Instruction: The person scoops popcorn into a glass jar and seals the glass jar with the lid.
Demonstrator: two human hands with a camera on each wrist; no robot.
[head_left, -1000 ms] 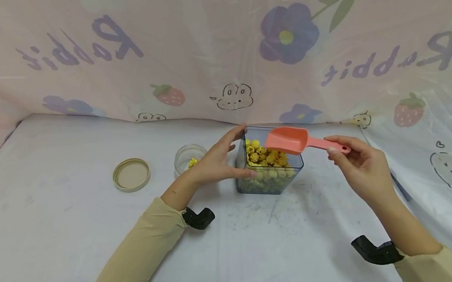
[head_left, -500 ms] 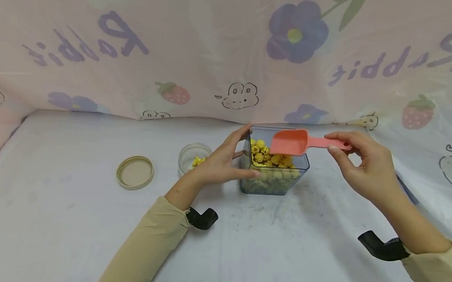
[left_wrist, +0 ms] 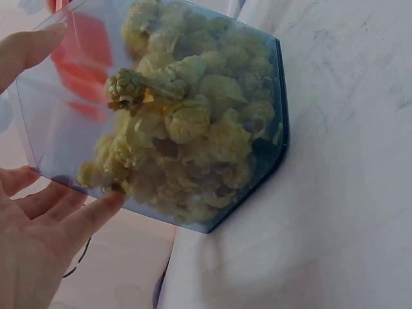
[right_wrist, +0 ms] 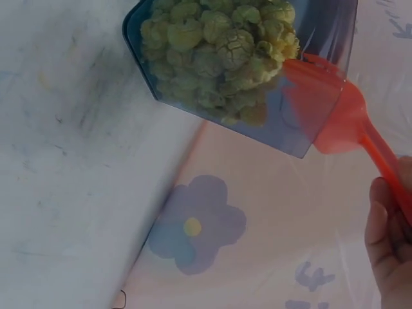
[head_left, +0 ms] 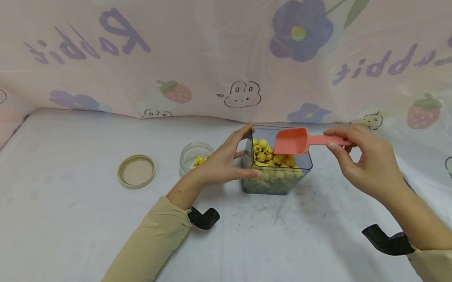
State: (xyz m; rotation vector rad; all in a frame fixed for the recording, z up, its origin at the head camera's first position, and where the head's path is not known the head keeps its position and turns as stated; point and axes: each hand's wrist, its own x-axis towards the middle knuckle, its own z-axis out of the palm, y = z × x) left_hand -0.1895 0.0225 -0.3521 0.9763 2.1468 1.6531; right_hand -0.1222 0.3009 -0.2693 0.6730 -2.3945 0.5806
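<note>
A clear bluish square plastic container [head_left: 271, 182] holds yellow popcorn [head_left: 266, 157] to about half its height or more. My left hand [head_left: 223, 162] grips it from the left, thumb on the near wall and fingers round the far side; the left wrist view shows the fingers [left_wrist: 90, 219] against the wall. In my right hand [head_left: 365, 160] the handle of a coral scoop [head_left: 291, 141] is pinched between thumb and fingers. The scoop's bowl dips tilted inside the rim, its lip at the popcorn, as the right wrist view shows through the wall.
Behind my left hand stands a small round clear jar [head_left: 191, 150] with some popcorn in it. Left of that lies a round beige lid [head_left: 136, 171]. A patterned sheet [head_left: 201, 63] hangs as a wall behind the white table surface [head_left: 258, 258].
The scoop's bowl has tipped further down toward the popcorn, its handle end rising slightly. My left hand keeps its grip on the container. The whole view has shifted a little.
</note>
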